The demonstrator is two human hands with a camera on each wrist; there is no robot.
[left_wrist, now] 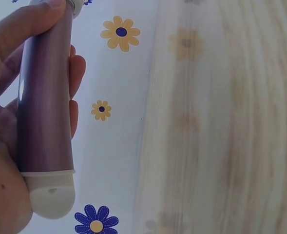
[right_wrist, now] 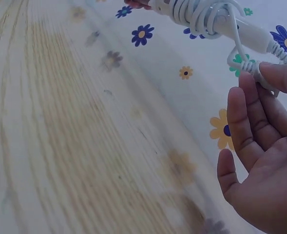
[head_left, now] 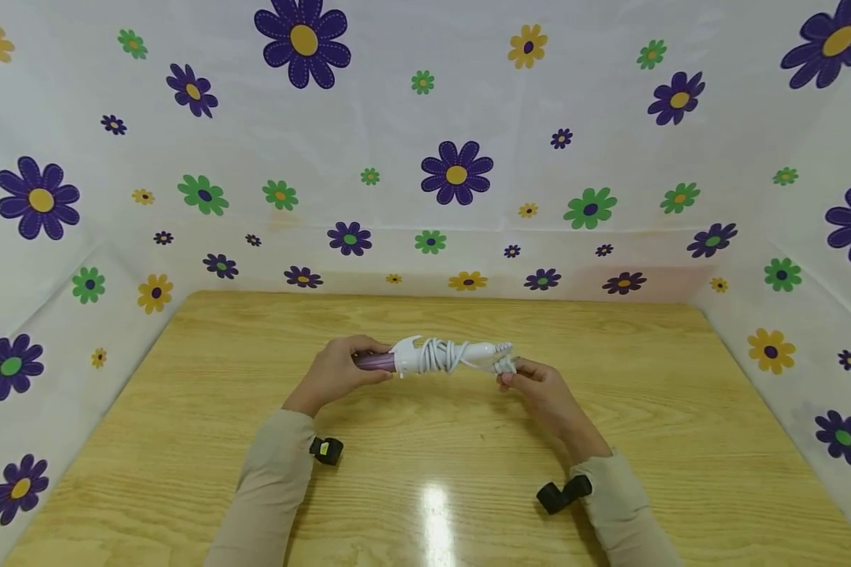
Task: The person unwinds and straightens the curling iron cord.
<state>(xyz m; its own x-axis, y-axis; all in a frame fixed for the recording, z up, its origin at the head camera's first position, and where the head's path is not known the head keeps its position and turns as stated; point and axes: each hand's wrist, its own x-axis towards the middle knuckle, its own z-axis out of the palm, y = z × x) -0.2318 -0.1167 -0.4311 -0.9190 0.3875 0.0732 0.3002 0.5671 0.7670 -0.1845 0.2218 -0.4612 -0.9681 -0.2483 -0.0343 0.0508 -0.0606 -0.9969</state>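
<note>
A white and purple curling iron (head_left: pixel 479 351) is held level above the table, its white cord (head_left: pixel 436 356) wound in several loops around the handle. My left hand (head_left: pixel 336 374) grips the purple barrel (left_wrist: pixel 46 97), fingers behind it and thumb along the front. Below that hand in the left wrist view shows the barrel's white rounded tip (left_wrist: pixel 51 197). At the handle end, my right hand (head_left: pixel 551 398) pinches the plug end of the cord (right_wrist: pixel 264 79) between thumb and fingertips. Ribbed cord sleeve (right_wrist: pixel 279 51) sticks out of the handle beside it.
The wooden table (head_left: pixel 397 480) spreads under both hands, with a bright glare near its front. A white cloth (head_left: pixel 496 102) printed with purple, green and yellow flowers stands along the back and both sides. Black straps (head_left: pixel 563 494) hang at the wrists.
</note>
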